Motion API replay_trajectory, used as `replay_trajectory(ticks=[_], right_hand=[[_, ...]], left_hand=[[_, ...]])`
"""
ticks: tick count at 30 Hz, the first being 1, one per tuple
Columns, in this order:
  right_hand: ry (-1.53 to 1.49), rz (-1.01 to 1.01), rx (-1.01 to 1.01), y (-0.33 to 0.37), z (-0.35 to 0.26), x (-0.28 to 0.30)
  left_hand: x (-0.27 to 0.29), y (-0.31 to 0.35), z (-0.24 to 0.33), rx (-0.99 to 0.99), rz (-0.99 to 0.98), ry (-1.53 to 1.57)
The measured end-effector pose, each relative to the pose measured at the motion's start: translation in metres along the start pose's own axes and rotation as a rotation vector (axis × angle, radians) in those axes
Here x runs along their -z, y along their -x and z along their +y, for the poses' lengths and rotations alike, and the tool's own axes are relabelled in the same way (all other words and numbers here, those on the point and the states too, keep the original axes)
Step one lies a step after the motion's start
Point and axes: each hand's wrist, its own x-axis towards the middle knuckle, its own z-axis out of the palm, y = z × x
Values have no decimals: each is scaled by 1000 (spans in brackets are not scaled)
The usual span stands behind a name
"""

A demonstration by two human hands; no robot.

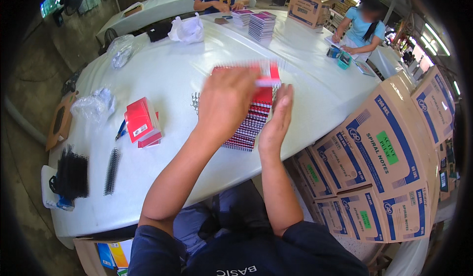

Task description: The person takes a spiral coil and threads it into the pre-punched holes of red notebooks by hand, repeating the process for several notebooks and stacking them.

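Note:
In front of me on the table rises a tall stack of red spiral notebooks, their dark wire coils showing in rows on the near side. My left hand is over the stack's top left, blurred, its fingertips hard to make out. Just beyond it a red notebook is smeared by motion at the top; whether the left hand grips it I cannot tell. Along the stack's right side rests my right hand, fingers stretched upward and holding nothing. Loose wire coils stick out left of the stack.
To the left lie a smaller pile of red notebooks, blue-handled pliers, black coils and plastic bags. Cartons are stacked at the right. Across the table, two people work near notebook piles and an open carton.

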Motion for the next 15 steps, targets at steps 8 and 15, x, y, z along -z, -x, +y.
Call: replay_trajectory(ticks=[8, 15], right_hand=[[64, 10, 59, 12, -5, -14], [194, 115, 184, 12, 0, -14]], left_hand=[[-17, 34, -40, 372, 573, 3], [-8, 40, -50, 686, 628, 402]])
